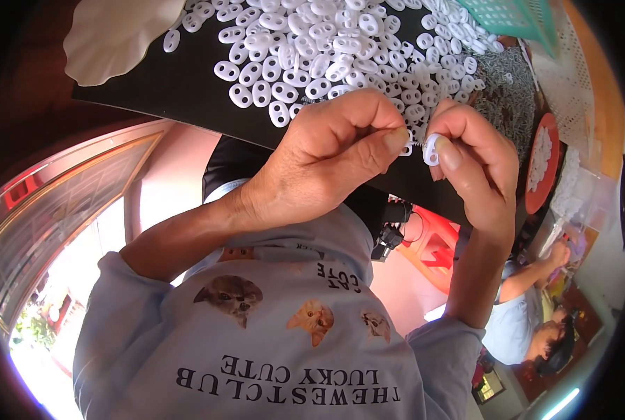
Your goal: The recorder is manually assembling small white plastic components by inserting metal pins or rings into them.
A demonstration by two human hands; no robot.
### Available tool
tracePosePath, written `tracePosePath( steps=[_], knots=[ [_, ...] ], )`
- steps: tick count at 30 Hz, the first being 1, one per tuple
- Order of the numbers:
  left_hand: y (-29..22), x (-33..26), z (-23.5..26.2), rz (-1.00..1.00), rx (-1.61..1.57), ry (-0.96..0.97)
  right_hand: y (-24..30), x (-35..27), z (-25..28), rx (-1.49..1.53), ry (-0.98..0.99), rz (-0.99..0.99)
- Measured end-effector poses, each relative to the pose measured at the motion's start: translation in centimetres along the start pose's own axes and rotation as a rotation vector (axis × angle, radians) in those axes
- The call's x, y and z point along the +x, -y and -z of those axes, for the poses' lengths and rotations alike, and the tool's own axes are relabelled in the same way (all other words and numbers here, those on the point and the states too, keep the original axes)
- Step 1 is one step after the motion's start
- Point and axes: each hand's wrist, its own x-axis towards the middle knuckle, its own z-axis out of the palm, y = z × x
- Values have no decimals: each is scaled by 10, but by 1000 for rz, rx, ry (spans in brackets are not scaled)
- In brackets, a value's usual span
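My left hand is closed in a pinch above the table's near edge. At its fingertips shows part of a white oval plastic piece, mostly covered by the thumb. My right hand pinches another white oval piece with two holes between thumb and forefinger. A thin grey metal spring shows in the narrow gap between the two pieces; how it is attached I cannot tell. Just beyond both hands spreads a large heap of the same white two-hole pieces.
Right of the heap lies a mass of small grey metal springs. A teal plastic basket stands at the far right, a red tray with white bits at the right edge. A pale scalloped dish is far left. Another person sits at right.
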Motion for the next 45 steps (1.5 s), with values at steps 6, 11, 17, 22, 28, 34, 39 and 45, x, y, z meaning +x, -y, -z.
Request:
tracePosePath(
  steps=[6, 11, 17, 22, 28, 34, 39, 45],
  knots=[
    [1, -1, 3, -8, -3, -6, -1, 2, -3, 36, -5, -15],
    [1, -2, 3, -19, 46, 0, -1, 2, -3, 38, 2, -8],
    [3, -2, 4, -26, 41, 14, 0, 1, -5, 29, -18, -23],
    [2, -3, 4, -22, 52, 7, -1, 0, -6, 23, -15, -19],
    [2, -3, 3, -8, 53, 2, -2, 0, -9, 23, -42, -24],
    [2, -3, 2, 5, 67, -4, -6, -1, -9, 16, -53, -21],
    [2, -3, 2, -4, 67, -9, -10, -1, -10, 56, -62, -32],
    [2, -4, 3, 20, 64, 6, -11, 0, -17, 65, -106, -80]
  ],
)
